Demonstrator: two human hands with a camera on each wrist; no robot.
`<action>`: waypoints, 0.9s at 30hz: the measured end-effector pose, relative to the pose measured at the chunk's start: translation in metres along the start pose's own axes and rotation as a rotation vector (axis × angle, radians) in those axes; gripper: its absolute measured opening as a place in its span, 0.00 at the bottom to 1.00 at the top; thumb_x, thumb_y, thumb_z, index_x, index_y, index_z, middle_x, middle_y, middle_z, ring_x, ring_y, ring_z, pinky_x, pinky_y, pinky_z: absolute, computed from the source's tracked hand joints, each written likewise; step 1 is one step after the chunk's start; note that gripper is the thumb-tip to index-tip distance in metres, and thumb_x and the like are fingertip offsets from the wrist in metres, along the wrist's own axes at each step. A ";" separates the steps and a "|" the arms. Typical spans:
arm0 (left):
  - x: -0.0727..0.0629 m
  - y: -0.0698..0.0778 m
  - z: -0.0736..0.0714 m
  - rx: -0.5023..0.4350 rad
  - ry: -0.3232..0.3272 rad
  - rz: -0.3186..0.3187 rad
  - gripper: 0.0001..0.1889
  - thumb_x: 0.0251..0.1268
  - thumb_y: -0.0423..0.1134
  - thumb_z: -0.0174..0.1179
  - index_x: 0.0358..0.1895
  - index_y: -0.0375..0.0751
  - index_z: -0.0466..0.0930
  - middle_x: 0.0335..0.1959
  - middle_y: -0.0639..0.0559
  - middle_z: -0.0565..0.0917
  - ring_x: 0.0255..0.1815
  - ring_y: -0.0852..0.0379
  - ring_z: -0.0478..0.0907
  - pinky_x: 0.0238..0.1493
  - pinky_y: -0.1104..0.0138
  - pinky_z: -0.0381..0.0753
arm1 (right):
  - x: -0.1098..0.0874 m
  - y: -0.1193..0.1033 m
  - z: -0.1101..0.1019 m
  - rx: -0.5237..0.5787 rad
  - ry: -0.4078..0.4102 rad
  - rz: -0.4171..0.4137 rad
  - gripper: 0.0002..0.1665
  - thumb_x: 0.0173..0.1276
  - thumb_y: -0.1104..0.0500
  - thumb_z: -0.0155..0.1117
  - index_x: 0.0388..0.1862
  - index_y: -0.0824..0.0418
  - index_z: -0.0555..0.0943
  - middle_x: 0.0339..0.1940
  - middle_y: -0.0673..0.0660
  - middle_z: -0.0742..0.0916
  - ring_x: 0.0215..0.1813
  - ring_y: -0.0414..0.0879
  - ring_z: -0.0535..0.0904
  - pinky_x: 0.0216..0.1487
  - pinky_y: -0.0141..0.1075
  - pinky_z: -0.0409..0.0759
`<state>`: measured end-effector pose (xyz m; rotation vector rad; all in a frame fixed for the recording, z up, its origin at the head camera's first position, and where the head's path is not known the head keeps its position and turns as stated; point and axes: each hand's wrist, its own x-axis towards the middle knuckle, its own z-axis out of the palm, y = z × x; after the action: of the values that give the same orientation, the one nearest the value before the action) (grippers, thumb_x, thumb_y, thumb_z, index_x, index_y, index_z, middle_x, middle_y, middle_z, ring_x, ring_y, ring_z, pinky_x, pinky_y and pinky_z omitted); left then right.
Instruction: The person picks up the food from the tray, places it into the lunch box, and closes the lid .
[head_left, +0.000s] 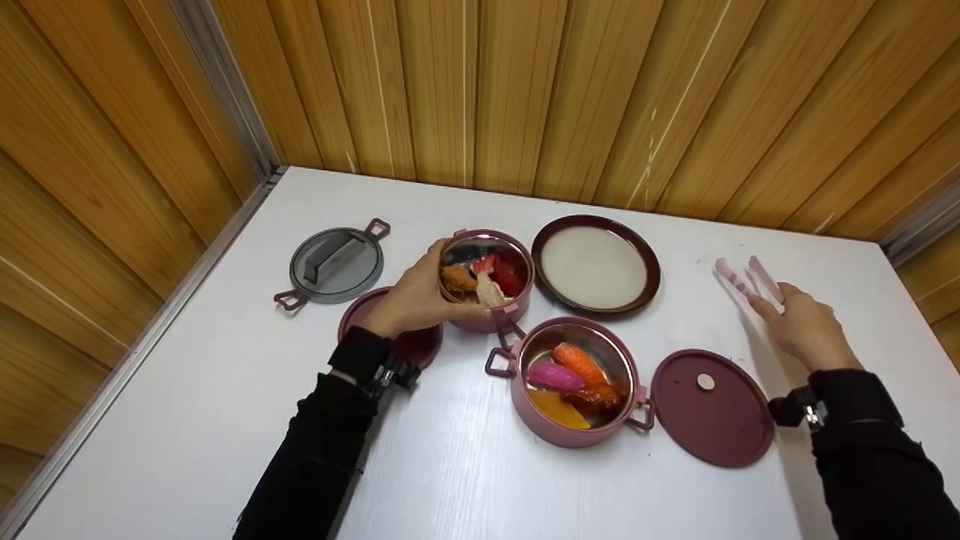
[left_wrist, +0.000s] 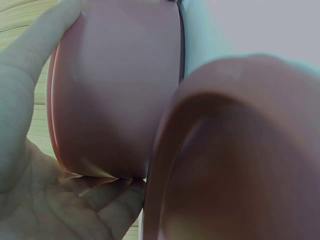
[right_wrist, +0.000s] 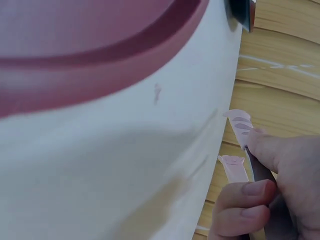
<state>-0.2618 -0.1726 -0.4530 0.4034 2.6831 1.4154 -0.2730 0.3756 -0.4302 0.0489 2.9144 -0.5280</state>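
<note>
My left hand (head_left: 420,298) grips the side of a pink pot (head_left: 523,304) at the back, with the thumb at its near rim and fingers around the far side. Inside lie red food pieces (head_left: 506,276), a brown fried-looking piece (head_left: 457,278) and a pale piece (head_left: 490,291). In the left wrist view the pot's wall (left_wrist: 120,90) sits between thumb and fingers. A dark red lid (head_left: 424,346) lies under the left wrist. On the right, my right hand (head_left: 814,328) holds pale pink tongs (head_left: 765,279), their tips apart with nothing between them.
A second pink pot (head_left: 551,429) in front holds orange, purple, brown and yellow pieces. Right of it lies a maroon lid (head_left: 712,420). A brown-rimmed plate (head_left: 596,266) stands behind, and a grey lid (head_left: 349,274) with handles lies left. Wood-look walls (head_left: 510,97) enclose the table.
</note>
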 end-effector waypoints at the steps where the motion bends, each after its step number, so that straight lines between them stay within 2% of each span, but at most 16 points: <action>1: 0.000 0.000 0.000 0.000 -0.001 -0.001 0.64 0.49 0.57 0.89 0.87 0.48 0.58 0.80 0.46 0.76 0.83 0.46 0.71 0.87 0.45 0.67 | 0.000 0.002 0.001 -0.001 -0.006 0.004 0.50 0.92 0.38 0.39 0.81 0.85 0.55 0.73 0.92 0.68 0.72 0.92 0.65 0.69 0.79 0.70; 7: 0.001 0.000 0.001 0.003 -0.006 -0.017 0.65 0.49 0.58 0.89 0.88 0.47 0.57 0.81 0.45 0.75 0.84 0.46 0.71 0.87 0.45 0.67 | -0.001 0.009 0.001 0.002 -0.047 0.054 0.51 0.92 0.37 0.37 0.79 0.86 0.54 0.71 0.93 0.68 0.68 0.90 0.68 0.65 0.76 0.74; 15: 0.000 0.000 0.000 -0.001 -0.011 -0.022 0.66 0.50 0.58 0.88 0.89 0.47 0.55 0.83 0.43 0.73 0.85 0.44 0.69 0.87 0.43 0.66 | -0.002 0.008 0.000 -0.024 -0.078 0.143 0.54 0.90 0.34 0.37 0.77 0.86 0.56 0.61 0.90 0.75 0.54 0.77 0.77 0.52 0.66 0.80; 22: -0.001 0.001 0.000 0.005 -0.007 -0.024 0.66 0.50 0.57 0.89 0.89 0.46 0.55 0.83 0.43 0.73 0.86 0.44 0.69 0.88 0.43 0.65 | -0.003 0.007 0.002 -0.038 -0.053 0.126 0.51 0.88 0.33 0.42 0.70 0.85 0.64 0.48 0.84 0.81 0.46 0.73 0.81 0.40 0.57 0.80; 27: -0.002 0.001 0.000 -0.005 -0.009 -0.009 0.65 0.50 0.56 0.89 0.88 0.44 0.56 0.82 0.42 0.74 0.85 0.44 0.70 0.88 0.44 0.66 | -0.003 0.007 0.002 -0.057 -0.048 0.125 0.51 0.87 0.32 0.43 0.67 0.84 0.66 0.45 0.82 0.83 0.47 0.75 0.82 0.38 0.56 0.80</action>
<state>-0.2600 -0.1727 -0.4521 0.3962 2.6701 1.4138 -0.2691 0.3809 -0.4340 0.2061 2.8545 -0.4202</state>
